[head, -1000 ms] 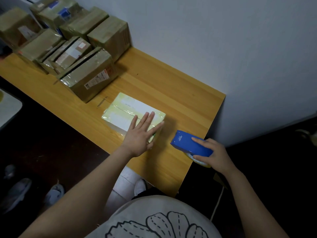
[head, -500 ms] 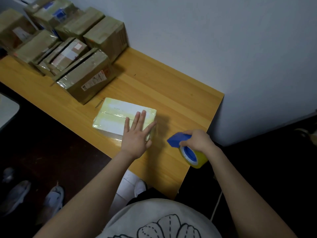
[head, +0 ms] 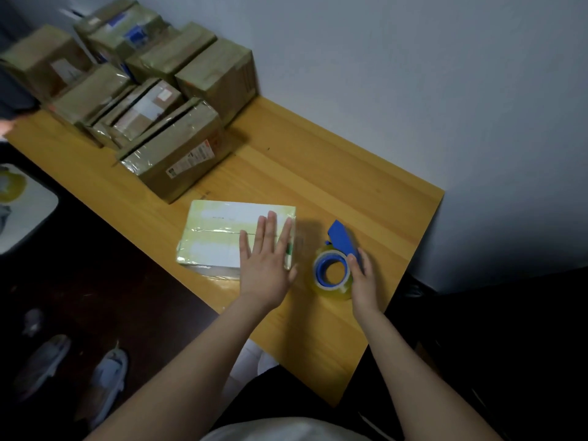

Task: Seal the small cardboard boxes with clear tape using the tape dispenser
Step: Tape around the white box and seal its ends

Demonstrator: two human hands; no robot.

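**Two grips in place, the next strip not yet begun**

One pale box (head: 219,246) lies near the front edge of the wooden counter (head: 318,173), and the work is now at this box. Its top looks glossy, as if tape already covers it, and a seam (head: 216,231) runs along the middle. The left grip (head: 264,268), a bare hand, lies flat on the right end of the box with the fingers straight and a little apart; it presses the box down and does not clamp anything.

Just to the right of the box, not touching it, is the tape dispenser (head: 342,241). It seems to rest on the counter with its blue body pointing away from the person and the roll of clear tape (head: 331,289) facing up. The right grip (head: 364,281) touches the right side of the dispenser. I cannot tell if its fingers are closed around the blue body or only laid against it.

I judge that the step in hand is taking up the dispenser for a strip. The next move calls for a firm hold on it, then bringing the free end of the tape to an edge of the box. The left grip covers the right end of the seam, so it would have to shift aside first.

Many brown boxes (head: 178,157) stand crowded at the far left of the counter, well apart from the work.
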